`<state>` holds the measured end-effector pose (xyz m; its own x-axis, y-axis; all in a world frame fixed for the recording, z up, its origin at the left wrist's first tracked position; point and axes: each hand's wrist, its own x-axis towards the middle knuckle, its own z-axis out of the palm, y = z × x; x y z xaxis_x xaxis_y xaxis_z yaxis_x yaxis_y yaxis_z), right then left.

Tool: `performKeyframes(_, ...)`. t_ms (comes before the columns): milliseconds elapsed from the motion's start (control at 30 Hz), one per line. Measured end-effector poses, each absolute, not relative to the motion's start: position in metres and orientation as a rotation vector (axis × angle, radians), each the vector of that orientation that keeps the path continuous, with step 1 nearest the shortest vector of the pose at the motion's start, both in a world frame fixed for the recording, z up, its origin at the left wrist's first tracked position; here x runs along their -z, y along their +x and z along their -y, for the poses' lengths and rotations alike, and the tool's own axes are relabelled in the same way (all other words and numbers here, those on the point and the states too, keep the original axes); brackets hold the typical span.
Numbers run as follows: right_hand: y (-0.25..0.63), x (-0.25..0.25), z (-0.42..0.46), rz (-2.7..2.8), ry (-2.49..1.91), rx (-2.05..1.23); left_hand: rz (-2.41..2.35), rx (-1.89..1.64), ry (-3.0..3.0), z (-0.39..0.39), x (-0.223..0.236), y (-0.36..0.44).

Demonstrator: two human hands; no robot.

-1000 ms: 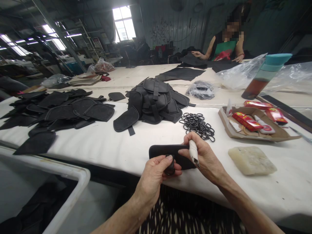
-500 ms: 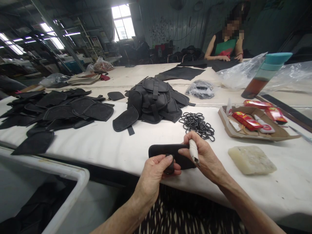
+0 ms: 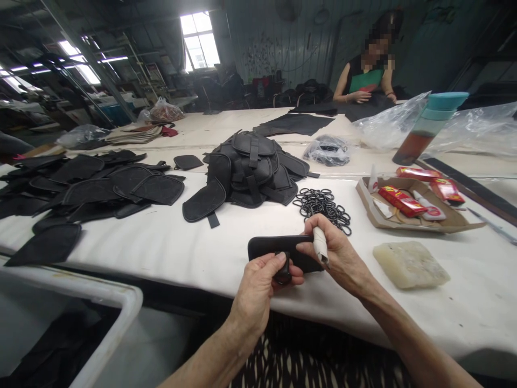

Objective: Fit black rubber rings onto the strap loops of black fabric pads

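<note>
Between my hands is a black flap piece (image 3: 266, 245) with a dark edge, held above the near side of the table. My left hand (image 3: 262, 277) pinches the short black strap (image 3: 284, 269) on its face, thumb on top. My right hand (image 3: 335, 253) grips the flap's right end; its index finger or the space beside it carries a white wrapped tube-like piece (image 3: 320, 245), perhaps a finger wrap or a tool handle. Just beyond my right hand lies a heap of black metal rings (image 3: 321, 207). A pile of strapped black flaps (image 3: 252, 167) lies further back.
More black pieces (image 3: 100, 180) spread at left, above a white bin (image 3: 135, 299). To the right are a cardboard tray (image 3: 420, 226) with red boxes and glue tubes, a yellowish block (image 3: 410, 264) and a bottle (image 3: 424, 129). A co-worker (image 3: 365, 81) handles black material across the table.
The view has shifted slightly, so the table items sit a little further left. Both my hands keep hold of the flap and its strap. The co-worker's hand has lifted from the material.
</note>
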<state>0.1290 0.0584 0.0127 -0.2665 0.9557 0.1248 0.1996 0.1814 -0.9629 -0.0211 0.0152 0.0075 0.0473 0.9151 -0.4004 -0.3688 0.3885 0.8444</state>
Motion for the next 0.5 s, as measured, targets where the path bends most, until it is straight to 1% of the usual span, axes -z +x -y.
performKeyframes(500,0.1309,-0.0094,-0.0573,1.631,-1.135,-1.158,-1.174,-1.068,0.729,-0.0164,-0.001,-0.023)
